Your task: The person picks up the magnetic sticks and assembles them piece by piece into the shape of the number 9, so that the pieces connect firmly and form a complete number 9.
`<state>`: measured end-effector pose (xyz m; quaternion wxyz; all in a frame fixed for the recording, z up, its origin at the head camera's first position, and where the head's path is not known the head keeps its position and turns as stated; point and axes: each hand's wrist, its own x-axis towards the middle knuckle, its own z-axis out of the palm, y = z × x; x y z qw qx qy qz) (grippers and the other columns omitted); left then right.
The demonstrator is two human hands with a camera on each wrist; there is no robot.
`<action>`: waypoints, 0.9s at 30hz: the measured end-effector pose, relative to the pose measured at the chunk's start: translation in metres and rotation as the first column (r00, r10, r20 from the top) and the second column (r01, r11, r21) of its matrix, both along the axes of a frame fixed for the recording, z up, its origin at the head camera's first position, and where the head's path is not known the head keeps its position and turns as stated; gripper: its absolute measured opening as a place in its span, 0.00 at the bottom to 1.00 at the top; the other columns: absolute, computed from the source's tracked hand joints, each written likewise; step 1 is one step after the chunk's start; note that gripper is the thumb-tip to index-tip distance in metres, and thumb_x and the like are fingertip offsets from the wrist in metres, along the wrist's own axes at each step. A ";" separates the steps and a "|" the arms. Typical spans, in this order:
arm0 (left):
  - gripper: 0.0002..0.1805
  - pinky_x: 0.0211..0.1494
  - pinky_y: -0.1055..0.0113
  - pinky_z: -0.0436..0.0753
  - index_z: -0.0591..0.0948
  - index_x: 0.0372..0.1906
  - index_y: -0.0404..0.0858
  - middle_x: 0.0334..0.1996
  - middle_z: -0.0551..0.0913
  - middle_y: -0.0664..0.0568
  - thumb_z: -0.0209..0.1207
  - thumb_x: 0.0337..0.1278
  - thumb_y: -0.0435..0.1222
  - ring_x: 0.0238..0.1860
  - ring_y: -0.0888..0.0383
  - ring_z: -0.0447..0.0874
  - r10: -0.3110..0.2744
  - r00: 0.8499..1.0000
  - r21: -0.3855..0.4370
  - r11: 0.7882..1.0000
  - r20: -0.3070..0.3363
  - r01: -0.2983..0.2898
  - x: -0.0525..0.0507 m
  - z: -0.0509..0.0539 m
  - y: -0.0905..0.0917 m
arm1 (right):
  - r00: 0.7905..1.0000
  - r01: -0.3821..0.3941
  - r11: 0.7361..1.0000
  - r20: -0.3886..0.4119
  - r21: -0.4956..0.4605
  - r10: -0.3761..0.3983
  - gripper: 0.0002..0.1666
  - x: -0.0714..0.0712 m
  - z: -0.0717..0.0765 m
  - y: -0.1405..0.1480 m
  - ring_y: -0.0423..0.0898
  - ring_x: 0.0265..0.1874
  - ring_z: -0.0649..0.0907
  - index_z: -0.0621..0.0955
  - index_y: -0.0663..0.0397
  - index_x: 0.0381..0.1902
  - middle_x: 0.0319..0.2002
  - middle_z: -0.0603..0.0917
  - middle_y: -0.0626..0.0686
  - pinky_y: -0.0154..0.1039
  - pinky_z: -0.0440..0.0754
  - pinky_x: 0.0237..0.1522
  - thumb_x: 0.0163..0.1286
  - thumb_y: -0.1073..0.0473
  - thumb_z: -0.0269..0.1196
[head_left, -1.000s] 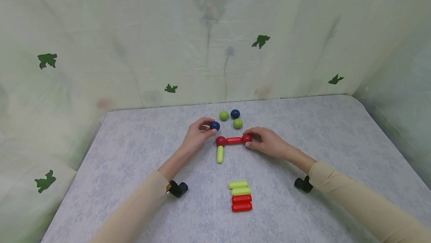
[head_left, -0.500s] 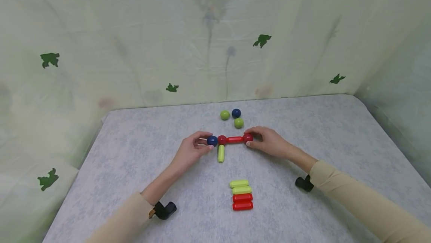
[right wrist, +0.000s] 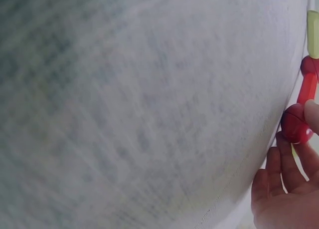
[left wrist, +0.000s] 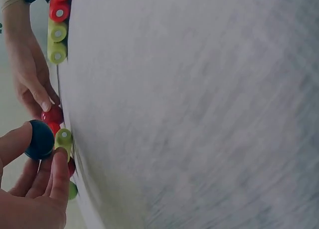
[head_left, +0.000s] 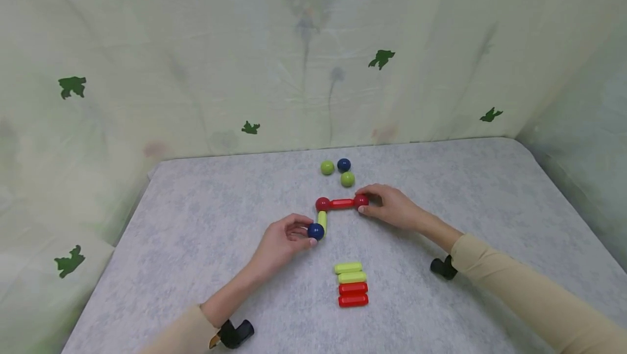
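Count by kind: two glossy, round red balls (head_left: pixel 323 204); two glossy, round dark-blue balls (head_left: pixel 315 232); two glossy, round lime-green balls (head_left: pixel 327 168); three slim, plastic-looking red bars (head_left: pixel 341 203); three matching yellow-green bars (head_left: pixel 322 219). At the left hand (head_left: pixel 281 240), grip pinching one dark-blue ball between thumb and fingers, just beside the near end of a yellow-green bar; impossible to tell from these views whether touching it. At the right hand (head_left: pixel 395 208), grip pinching the right-end red ball (head_left: pixel 361 201) between thumb and fingers. Between that ball and the corner red ball, one red bar, touching both; from the corner red ball toward the person, one yellow-green bar, making an L on the mottled pale-grey tabletop (head_left: pixel 465 196). Nearer the person, side by side in a row: two yellow-green bars, then two red bars, with pale discs in the ends facing the left wrist view. Beyond the L, in a loose cluster: two lime-green balls and the other dark-blue ball (head_left: pixel 344 165). In the way in the head view: held dark-blue ball, covering part of the L's yellow-green bar. Around: beige sleeves (head_left: pixel 529 294), black wrist-worn devices (head_left: pixel 443 268), and, behind the tabletop, pale hanging sheet (head_left: pixel 196 60) with dark-green leaf-like shapes (head_left: pixel 72 86).
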<state>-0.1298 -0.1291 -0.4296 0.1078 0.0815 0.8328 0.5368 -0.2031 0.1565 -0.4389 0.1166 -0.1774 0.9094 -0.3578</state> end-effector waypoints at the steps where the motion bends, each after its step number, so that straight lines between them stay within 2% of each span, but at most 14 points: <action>1: 0.19 0.44 0.64 0.81 0.82 0.51 0.40 0.41 0.85 0.53 0.71 0.52 0.32 0.39 0.57 0.83 -0.009 1.000 -0.021 1.000 0.000 0.009 0.002 -0.002 0.000 | 1.000 0.003 1.000 0.002 -0.003 -0.003 0.27 0.000 0.000 0.000 0.50 0.56 0.75 0.77 0.51 0.62 0.57 0.79 0.51 0.52 0.72 0.60 0.67 0.54 0.67; 6: 0.17 0.43 0.61 0.80 0.83 0.49 0.42 0.40 0.83 0.54 0.70 0.53 0.34 0.38 0.57 0.81 -0.050 0.999 -0.105 0.993 -0.002 0.049 0.007 -0.008 0.001 | 1.000 0.008 1.000 0.017 -0.013 -0.007 0.27 0.002 0.002 -0.001 0.51 0.57 0.75 0.76 0.52 0.63 0.58 0.78 0.52 0.52 0.71 0.60 0.67 0.55 0.67; 11: 0.17 0.41 0.61 0.80 0.83 0.50 0.42 0.39 0.82 0.54 0.71 0.53 0.34 0.37 0.56 0.79 -0.044 0.999 -0.127 0.991 0.003 0.044 0.007 -0.011 0.002 | 1.000 -0.013 1.000 0.019 0.008 0.012 0.30 0.002 0.006 0.000 0.52 0.58 0.75 0.74 0.53 0.66 0.60 0.77 0.54 0.53 0.72 0.60 0.67 0.57 0.66; 15: 0.18 0.40 0.62 0.80 0.82 0.50 0.42 0.39 0.82 0.54 0.71 0.53 0.34 0.37 0.56 0.79 -0.040 0.999 -0.132 0.990 0.002 0.040 0.007 -0.010 0.003 | 0.999 -0.026 0.999 -0.028 0.021 0.027 0.30 0.003 0.012 0.003 0.53 0.58 0.75 0.73 0.54 0.66 0.60 0.77 0.54 0.54 0.73 0.58 0.68 0.57 0.66; 21: 0.18 0.40 0.62 0.80 0.82 0.50 0.42 0.39 0.82 0.54 0.71 0.53 0.34 0.37 0.56 0.79 -0.031 0.999 -0.128 0.991 0.010 0.032 0.007 -0.011 0.003 | 0.991 -0.023 0.999 -0.133 -0.024 0.019 0.26 0.015 0.022 0.000 0.52 0.57 0.76 0.76 0.52 0.64 0.59 0.78 0.52 0.55 0.73 0.57 0.68 0.59 0.65; 27: 0.18 0.41 0.62 0.80 0.82 0.50 0.43 0.40 0.82 0.54 0.71 0.54 0.35 0.37 0.56 0.79 -0.036 0.999 -0.119 0.992 0.011 0.037 0.006 -0.013 0.003 | 0.980 -0.111 0.989 -0.173 -0.095 0.094 0.23 0.033 0.023 -0.013 0.49 0.51 0.79 0.78 0.53 0.61 0.55 0.81 0.52 0.52 0.76 0.56 0.68 0.63 0.65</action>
